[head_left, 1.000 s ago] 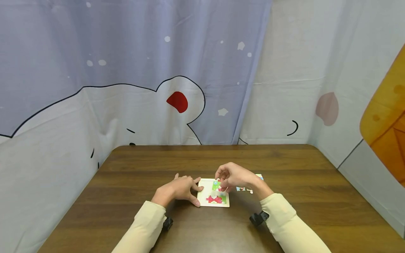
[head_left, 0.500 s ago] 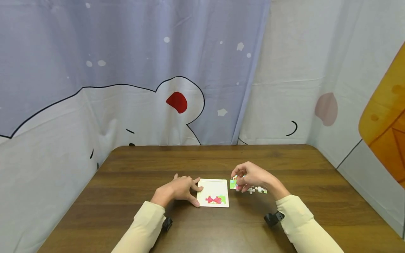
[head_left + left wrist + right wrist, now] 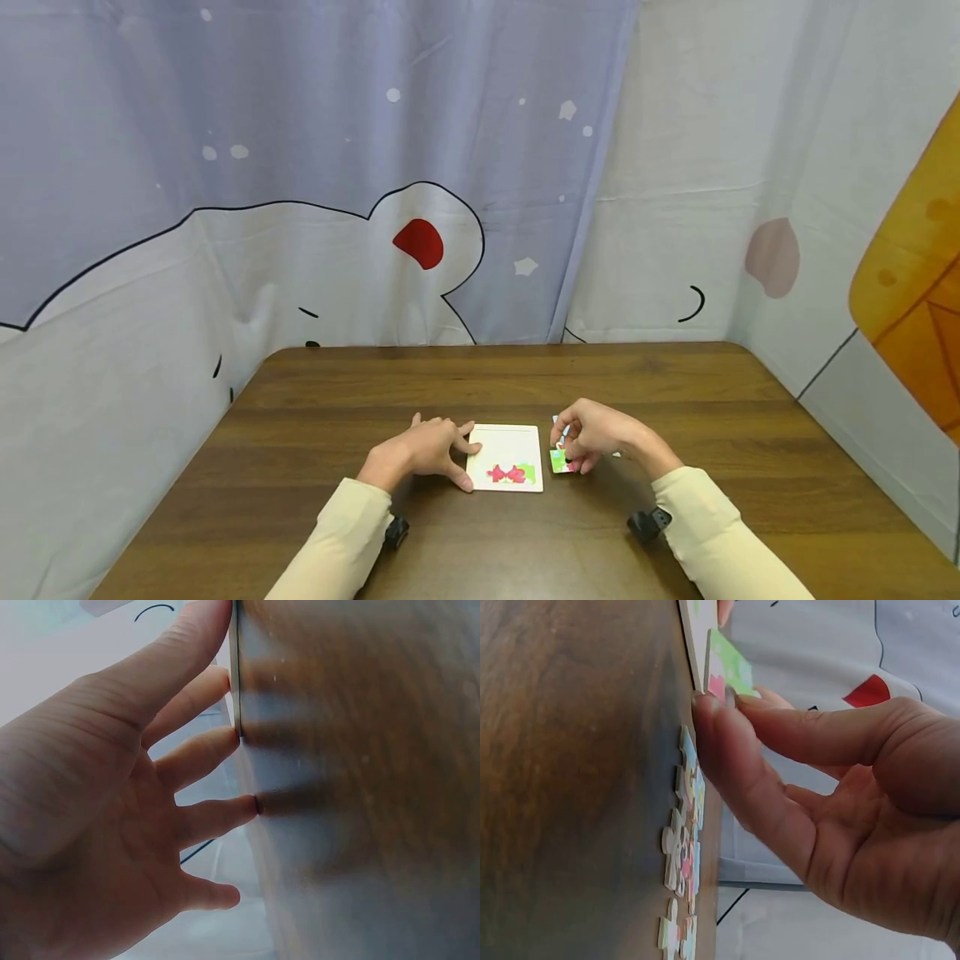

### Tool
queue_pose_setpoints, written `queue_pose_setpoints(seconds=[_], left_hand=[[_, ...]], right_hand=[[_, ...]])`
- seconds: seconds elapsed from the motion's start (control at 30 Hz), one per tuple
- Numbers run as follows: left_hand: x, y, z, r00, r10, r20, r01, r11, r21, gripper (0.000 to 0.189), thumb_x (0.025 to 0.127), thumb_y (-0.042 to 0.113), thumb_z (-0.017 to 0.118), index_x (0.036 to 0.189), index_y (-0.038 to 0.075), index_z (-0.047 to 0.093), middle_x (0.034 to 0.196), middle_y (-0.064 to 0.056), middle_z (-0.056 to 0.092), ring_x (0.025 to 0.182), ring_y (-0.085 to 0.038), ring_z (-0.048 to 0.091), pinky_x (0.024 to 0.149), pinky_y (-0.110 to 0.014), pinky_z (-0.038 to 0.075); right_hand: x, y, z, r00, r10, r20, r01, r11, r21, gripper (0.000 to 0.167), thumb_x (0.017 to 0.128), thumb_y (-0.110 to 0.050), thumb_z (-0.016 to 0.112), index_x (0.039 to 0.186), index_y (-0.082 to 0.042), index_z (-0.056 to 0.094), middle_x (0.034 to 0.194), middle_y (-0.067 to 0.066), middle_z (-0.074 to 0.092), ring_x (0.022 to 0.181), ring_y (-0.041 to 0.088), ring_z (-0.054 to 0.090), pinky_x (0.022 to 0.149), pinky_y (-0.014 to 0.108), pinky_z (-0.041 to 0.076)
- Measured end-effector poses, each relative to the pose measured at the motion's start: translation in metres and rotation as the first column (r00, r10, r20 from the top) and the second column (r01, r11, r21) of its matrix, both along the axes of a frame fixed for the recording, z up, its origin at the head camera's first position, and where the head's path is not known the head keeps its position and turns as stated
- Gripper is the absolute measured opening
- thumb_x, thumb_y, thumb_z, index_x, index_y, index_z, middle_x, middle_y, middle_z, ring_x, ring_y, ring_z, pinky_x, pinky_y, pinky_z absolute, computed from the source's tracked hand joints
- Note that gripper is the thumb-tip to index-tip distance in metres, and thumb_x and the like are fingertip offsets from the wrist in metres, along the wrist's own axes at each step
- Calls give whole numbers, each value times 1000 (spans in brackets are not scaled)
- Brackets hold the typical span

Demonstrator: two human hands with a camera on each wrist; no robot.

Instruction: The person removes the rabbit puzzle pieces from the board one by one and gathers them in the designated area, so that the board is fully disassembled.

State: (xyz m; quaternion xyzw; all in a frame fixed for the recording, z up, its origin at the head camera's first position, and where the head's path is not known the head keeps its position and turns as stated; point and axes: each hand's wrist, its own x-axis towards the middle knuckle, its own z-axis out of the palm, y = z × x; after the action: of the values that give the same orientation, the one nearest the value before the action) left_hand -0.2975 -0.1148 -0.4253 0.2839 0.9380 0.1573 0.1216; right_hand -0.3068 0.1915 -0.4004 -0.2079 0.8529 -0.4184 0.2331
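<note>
A square white puzzle tray lies flat on the table, with joined pink and green puzzle pieces in its front part. My left hand rests at the tray's left side, fingers spread; in the left wrist view the thumb and some fingertips touch the tray's edge. Just right of the tray, my right hand pinches a puzzle piece, green with some pink, between thumb and fingers. The right wrist view shows that piece tilted up off the table.
Several loose puzzle pieces lie on the table beside the right hand, mostly hidden by it in the head view. The brown wooden table ends at a patterned curtain behind.
My right hand, holding the green piece, has moved right from over the tray to beside it, then lower and slightly nearer. The left hand has stayed at the tray's edge.
</note>
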Motion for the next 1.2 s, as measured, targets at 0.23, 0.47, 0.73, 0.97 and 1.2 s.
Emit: queue_pose_setpoints(seconds=[0.23,0.47,0.73,0.97,1.2], left_hand=[[0,0,0,1000,-2,2,2,1000,0,71,70,49,83,132,18,66,153,-8,42,141,-41,37,105,-78,16],[0,0,-1,1000,-2,-1,2,1000,2,71,70,48,83,132,19,66,154,-8,42,141,-42,37,105,-78,16],[0,0,-1,1000,-3,-10,3,1000,-2,71,70,49,83,132,19,67,153,-9,43,140,-42,38,105,-78,17],[0,0,0,1000,2,-7,-2,1000,-5,71,69,49,83,132,19,67,153,-8,43,140,-41,38,105,-78,17],[0,0,0,1000,-3,-11,3,1000,-5,71,69,49,83,131,19,68,152,-9,44,140,-41,39,105,-79,17]], right_hand=[[5,-5,-2,999,-42,5,42,997,69,29,72,22,52,91,5,67,66,15,65,53,17,62,52,33,58],[6,-7,-3,998,-56,-24,59,987,150,23,71,22,60,84,4,67,64,10,65,52,16,61,53,33,58],[8,-8,-2,998,-28,-53,36,987,159,20,69,19,67,83,4,67,65,10,67,54,14,61,53,32,58],[10,-13,2,996,-40,-75,52,985,163,22,68,18,68,84,2,68,65,8,64,54,15,61,53,34,58],[10,-35,8,989,42,-140,-15,982,190,23,70,16,70,85,0,68,64,5,60,52,16,58,48,29,52]])
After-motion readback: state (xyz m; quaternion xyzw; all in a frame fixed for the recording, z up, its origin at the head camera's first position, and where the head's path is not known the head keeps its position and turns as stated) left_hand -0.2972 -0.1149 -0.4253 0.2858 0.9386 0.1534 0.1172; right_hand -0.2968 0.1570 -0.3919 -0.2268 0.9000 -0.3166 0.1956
